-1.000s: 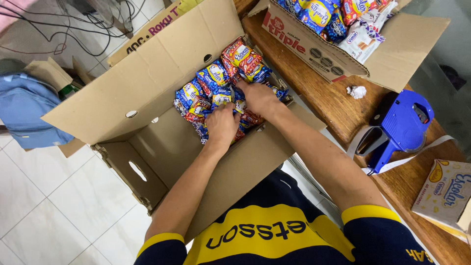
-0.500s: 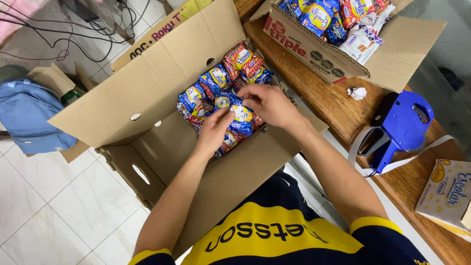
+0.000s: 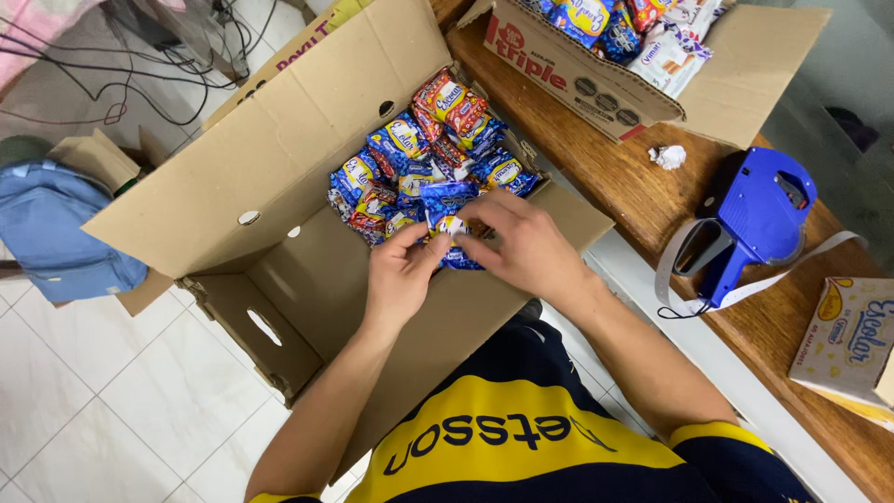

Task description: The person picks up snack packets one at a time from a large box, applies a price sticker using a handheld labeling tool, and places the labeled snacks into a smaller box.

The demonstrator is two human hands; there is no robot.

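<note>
**A blue packet held between both hands over the open box**

A blue snack packet is pinched by the left hand and the right hand, both closed on it. Its long axis runs roughly left to right, just above the packets in the cardboard box. Half a second ago, the hands were deeper among the packets; now they are raised towards the near edge. Open floor is seen left, the wooden surface right.
</note>
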